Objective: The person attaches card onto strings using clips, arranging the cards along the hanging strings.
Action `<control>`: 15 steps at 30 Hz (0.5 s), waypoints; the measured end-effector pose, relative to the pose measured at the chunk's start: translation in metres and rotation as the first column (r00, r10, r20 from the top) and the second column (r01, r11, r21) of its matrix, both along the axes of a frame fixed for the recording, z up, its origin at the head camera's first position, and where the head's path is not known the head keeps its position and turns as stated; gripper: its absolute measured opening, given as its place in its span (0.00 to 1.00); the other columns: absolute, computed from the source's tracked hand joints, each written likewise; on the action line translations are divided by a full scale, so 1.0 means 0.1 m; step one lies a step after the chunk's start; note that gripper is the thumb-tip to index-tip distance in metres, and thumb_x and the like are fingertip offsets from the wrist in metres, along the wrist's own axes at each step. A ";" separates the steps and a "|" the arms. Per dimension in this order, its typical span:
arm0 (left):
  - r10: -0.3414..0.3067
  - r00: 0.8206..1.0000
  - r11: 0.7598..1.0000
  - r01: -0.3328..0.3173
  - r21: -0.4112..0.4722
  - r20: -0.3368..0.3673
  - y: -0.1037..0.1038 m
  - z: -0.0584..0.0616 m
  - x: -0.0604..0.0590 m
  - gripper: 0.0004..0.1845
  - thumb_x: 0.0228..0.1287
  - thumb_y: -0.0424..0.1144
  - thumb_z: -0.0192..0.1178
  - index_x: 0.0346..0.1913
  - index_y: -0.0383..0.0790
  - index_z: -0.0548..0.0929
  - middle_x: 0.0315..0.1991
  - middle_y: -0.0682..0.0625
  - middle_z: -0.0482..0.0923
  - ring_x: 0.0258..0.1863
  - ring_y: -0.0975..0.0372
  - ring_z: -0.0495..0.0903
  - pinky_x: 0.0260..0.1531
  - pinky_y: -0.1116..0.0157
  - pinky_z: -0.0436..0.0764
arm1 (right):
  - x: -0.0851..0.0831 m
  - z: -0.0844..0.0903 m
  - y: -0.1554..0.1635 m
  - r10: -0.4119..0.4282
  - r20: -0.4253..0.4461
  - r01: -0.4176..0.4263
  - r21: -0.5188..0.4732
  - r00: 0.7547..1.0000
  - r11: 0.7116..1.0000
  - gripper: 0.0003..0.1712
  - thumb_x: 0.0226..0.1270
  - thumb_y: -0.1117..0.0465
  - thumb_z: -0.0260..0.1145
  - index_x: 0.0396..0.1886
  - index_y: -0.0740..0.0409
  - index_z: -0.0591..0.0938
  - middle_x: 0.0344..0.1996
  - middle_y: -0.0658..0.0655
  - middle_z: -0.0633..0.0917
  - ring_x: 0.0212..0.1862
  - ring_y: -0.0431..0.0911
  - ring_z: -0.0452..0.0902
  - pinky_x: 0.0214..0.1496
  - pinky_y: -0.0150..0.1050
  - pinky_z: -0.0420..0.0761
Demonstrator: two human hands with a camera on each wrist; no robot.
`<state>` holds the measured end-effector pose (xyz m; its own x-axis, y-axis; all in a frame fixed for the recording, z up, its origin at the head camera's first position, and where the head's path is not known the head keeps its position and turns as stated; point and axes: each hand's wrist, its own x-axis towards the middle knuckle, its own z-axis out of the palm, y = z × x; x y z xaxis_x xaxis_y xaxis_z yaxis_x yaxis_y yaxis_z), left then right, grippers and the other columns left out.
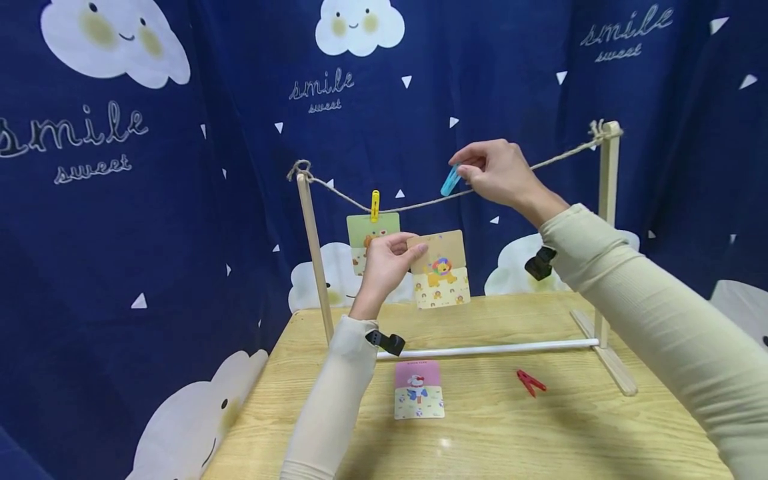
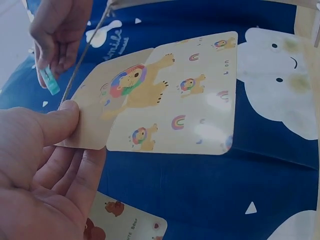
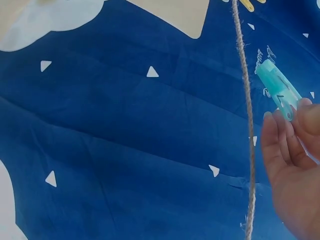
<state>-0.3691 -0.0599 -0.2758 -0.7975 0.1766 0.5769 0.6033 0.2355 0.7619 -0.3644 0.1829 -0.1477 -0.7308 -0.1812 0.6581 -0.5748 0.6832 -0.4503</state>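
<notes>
In the head view my left hand [image 1: 389,265] pinches the upper left corner of a tan card with a lion [image 1: 441,270], held just below the rope. The left wrist view has this lion card [image 2: 165,100] between thumb and fingers. My right hand [image 1: 501,172] pinches a light blue clothespin [image 1: 451,180] by one end, close above the rope [image 1: 429,203]. In the right wrist view the clothespin [image 3: 277,87] points away from the fingertips, beside the rope [image 3: 248,110]. A green bear card [image 1: 360,230] hangs from the rope under a yellow clothespin [image 1: 375,205], partly hidden by my left hand.
On the wooden table [image 1: 480,433] lie a pink and cream card [image 1: 419,400] and a red clothespin [image 1: 531,383]. Two wooden posts, left [image 1: 313,247] and right [image 1: 609,173], carry the rope. A white bar [image 1: 492,349] runs low between them. Behind hangs a dark blue curtain [image 1: 480,87].
</notes>
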 end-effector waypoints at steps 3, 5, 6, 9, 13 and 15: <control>0.009 1.000 1.000 -0.009 -0.001 -0.004 0.00 0.02 -0.02 0.10 0.65 0.42 0.74 0.45 0.42 0.91 0.36 0.48 0.90 0.37 0.62 0.88 0.36 0.66 0.84 | -0.04 0.01 -0.02 -0.004 -0.001 0.004 0.011 1.000 1.000 0.14 0.77 0.59 0.61 0.54 0.56 0.87 0.40 0.56 0.88 0.38 0.49 0.77 0.41 0.41 0.76; 0.019 1.000 1.000 -0.019 0.000 -0.002 0.01 0.02 -0.03 0.10 0.65 0.41 0.74 0.45 0.42 0.91 0.36 0.48 0.90 0.37 0.62 0.88 0.36 0.67 0.84 | -0.05 0.00 -0.04 -0.003 0.002 0.003 0.015 1.000 1.000 0.13 0.77 0.60 0.61 0.53 0.56 0.87 0.39 0.56 0.88 0.38 0.49 0.77 0.41 0.41 0.75; 0.025 1.000 1.000 -0.025 0.002 -0.001 0.01 0.02 -0.03 0.10 0.64 0.41 0.74 0.45 0.41 0.91 0.36 0.48 0.90 0.37 0.62 0.88 0.36 0.66 0.83 | -0.06 0.00 -0.05 -0.002 0.003 0.002 0.017 1.000 1.000 0.13 0.77 0.60 0.61 0.53 0.56 0.87 0.39 0.56 0.88 0.38 0.49 0.77 0.41 0.41 0.75; 0.045 0.999 0.999 -0.045 0.005 0.005 0.02 0.04 -0.04 0.10 0.64 0.42 0.74 0.44 0.42 0.91 0.36 0.48 0.90 0.38 0.62 0.88 0.36 0.66 0.84 | -0.07 0.01 -0.08 0.003 0.009 -0.003 0.022 1.000 1.000 0.13 0.77 0.60 0.60 0.52 0.56 0.88 0.40 0.56 0.89 0.38 0.49 0.77 0.41 0.42 0.76; 0.063 0.998 0.998 -0.063 -0.003 0.005 0.02 0.07 -0.05 0.10 0.64 0.43 0.74 0.44 0.43 0.91 0.36 0.49 0.90 0.40 0.61 0.89 0.39 0.63 0.85 | -0.07 0.02 -0.11 0.003 0.012 -0.003 0.025 1.000 1.000 0.13 0.77 0.61 0.60 0.52 0.56 0.88 0.41 0.57 0.89 0.38 0.49 0.78 0.43 0.42 0.76; 0.072 0.997 0.997 -0.072 -0.006 0.004 0.03 0.08 -0.05 0.10 0.63 0.44 0.75 0.44 0.44 0.92 0.37 0.50 0.90 0.41 0.60 0.89 0.40 0.62 0.86 | -0.07 0.02 -0.13 0.002 0.008 -0.003 0.024 1.000 1.000 0.13 0.77 0.61 0.60 0.51 0.56 0.88 0.40 0.57 0.89 0.38 0.49 0.78 0.43 0.42 0.76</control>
<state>-0.3742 -0.0572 -0.2674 -0.8108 0.1219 0.5725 0.5813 0.2826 0.7630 -0.3716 0.1701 -0.1461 -0.7359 -0.1985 0.6474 -0.5729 0.6922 -0.4390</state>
